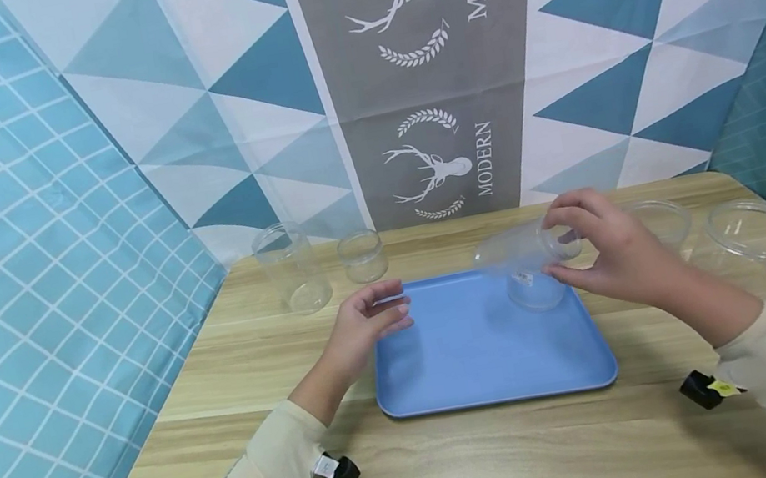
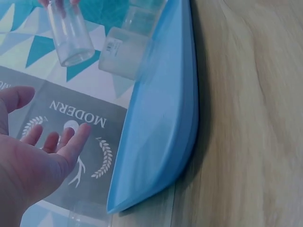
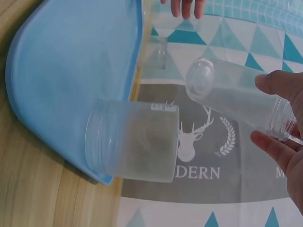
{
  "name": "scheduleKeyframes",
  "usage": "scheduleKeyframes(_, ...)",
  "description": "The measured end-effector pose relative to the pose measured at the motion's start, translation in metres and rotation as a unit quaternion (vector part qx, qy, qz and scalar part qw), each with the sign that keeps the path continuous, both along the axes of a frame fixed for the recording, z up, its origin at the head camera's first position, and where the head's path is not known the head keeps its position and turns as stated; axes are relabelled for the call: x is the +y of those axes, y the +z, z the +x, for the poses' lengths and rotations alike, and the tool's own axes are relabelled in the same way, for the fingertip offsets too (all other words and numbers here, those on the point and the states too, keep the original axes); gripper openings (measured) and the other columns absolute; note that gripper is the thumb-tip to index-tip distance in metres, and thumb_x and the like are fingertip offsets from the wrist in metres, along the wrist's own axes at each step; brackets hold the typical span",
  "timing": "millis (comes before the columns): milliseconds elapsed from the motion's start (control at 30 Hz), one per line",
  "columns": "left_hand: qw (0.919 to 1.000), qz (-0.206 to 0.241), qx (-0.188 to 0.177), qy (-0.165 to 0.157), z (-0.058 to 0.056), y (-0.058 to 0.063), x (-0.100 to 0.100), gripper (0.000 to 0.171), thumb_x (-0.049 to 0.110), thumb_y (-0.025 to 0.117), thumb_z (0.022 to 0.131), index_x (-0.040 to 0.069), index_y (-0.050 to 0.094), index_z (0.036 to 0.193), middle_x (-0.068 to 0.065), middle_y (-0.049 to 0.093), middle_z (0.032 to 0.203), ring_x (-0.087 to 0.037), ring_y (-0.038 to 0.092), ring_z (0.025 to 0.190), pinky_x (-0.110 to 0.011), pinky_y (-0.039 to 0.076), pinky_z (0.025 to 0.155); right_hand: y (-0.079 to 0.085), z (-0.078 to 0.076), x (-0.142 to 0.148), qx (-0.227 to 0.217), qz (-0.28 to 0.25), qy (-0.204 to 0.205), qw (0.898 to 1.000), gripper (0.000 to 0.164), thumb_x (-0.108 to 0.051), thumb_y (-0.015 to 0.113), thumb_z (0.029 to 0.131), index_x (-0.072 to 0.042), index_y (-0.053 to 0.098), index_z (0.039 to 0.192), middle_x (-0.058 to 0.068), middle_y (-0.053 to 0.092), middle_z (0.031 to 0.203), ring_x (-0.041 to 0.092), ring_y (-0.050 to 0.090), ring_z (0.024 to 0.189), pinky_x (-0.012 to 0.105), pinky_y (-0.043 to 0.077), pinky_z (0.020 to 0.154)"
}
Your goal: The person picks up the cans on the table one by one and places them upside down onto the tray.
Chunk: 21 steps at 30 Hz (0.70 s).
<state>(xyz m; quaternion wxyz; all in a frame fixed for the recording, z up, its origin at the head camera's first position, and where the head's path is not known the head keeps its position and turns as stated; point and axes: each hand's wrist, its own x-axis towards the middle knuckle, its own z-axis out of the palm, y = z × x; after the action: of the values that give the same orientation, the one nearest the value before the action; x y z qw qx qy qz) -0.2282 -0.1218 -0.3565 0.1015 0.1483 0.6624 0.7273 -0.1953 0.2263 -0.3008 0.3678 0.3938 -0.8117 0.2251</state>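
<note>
My right hand (image 1: 609,252) pinches a tall clear plastic jar (image 3: 232,90) near its threaded end, thumb on one side and fingers on the other. Tilted in the air, the jar (image 1: 513,244) points its closed base to the left. Just below it, a wider clear jar (image 3: 142,142) with a small label stands mouth down on the blue tray (image 1: 479,358), toward the back right corner. Over the tray's left edge hovers my left hand (image 1: 367,326), its fingers relaxed and nothing held. The left wrist view shows its palm and spread fingers.
At the back left stand a tall clear jar (image 1: 293,271) and a short clear jar (image 1: 362,258). Two wide clear containers are on the right, one (image 1: 752,245) nearer and one (image 1: 662,222) partly behind my right hand. A patterned cloth (image 1: 432,78) hangs behind the wooden table (image 1: 466,462).
</note>
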Motion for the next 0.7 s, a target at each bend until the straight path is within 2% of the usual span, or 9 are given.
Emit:
scheduleKeyframes(100,0.9990,0.028,-0.030,-0.016,0.000,0.001,0.001,0.049,-0.005,0.058,0.091,-0.009,0.044,0.138,-0.022,0.047,0.137,-0.039,0.048,0.128,-0.042,0.053,0.091,0.000,0.000,-0.004,0.002,0.003,0.019,1.000,0.055,-0.052,0.054,0.093,0.000,0.059,0.111,0.016,0.055,0.110,0.025,0.059,0.091,0.021,0.055,0.073)
scheduleKeyframes(267,0.9952,0.046,-0.064,-0.057,0.000,0.001,0.004,0.054,-0.002,0.055,0.093,-0.003,0.038,0.144,-0.021,0.041,0.142,-0.042,0.045,0.130,-0.047,0.052,0.091,0.000,0.000,-0.012,0.019,0.015,0.045,0.999,0.049,-0.045,0.055,0.093,0.001,0.060,0.110,0.016,0.056,0.108,0.024,0.059,0.090,0.027,0.058,0.069)
scheduleKeyframes(367,0.9915,0.055,-0.078,-0.088,0.000,0.000,0.007,0.060,-0.004,0.056,0.092,0.000,0.035,0.148,-0.022,0.037,0.146,-0.046,0.040,0.132,-0.050,0.052,0.091,0.000,0.002,-0.017,0.022,0.023,0.054,0.998,0.047,-0.045,0.054,0.094,0.000,0.060,0.110,0.015,0.056,0.108,0.024,0.059,0.090,0.034,0.059,0.066)
scheduleKeyframes(500,0.9871,0.072,-0.087,-0.113,0.003,0.000,0.012,0.063,-0.007,0.055,0.092,0.003,0.032,0.150,-0.022,0.033,0.148,-0.048,0.036,0.134,-0.053,0.051,0.090,-0.001,0.003,-0.023,0.017,0.034,0.061,0.997,0.047,-0.045,0.053,0.095,-0.001,0.059,0.112,0.015,0.055,0.109,0.023,0.059,0.090,0.033,0.059,0.067)
scheduleKeyframes(700,0.9801,0.099,-0.102,-0.138,0.005,0.000,0.019,0.051,0.010,0.043,0.102,0.005,0.029,0.151,-0.021,0.031,0.150,-0.047,0.036,0.134,-0.057,0.049,0.093,-0.001,0.003,-0.032,0.032,0.042,0.077,0.996,0.044,-0.042,0.053,0.095,-0.002,0.060,0.111,0.016,0.057,0.107,0.023,0.060,0.088,0.034,0.058,0.068)
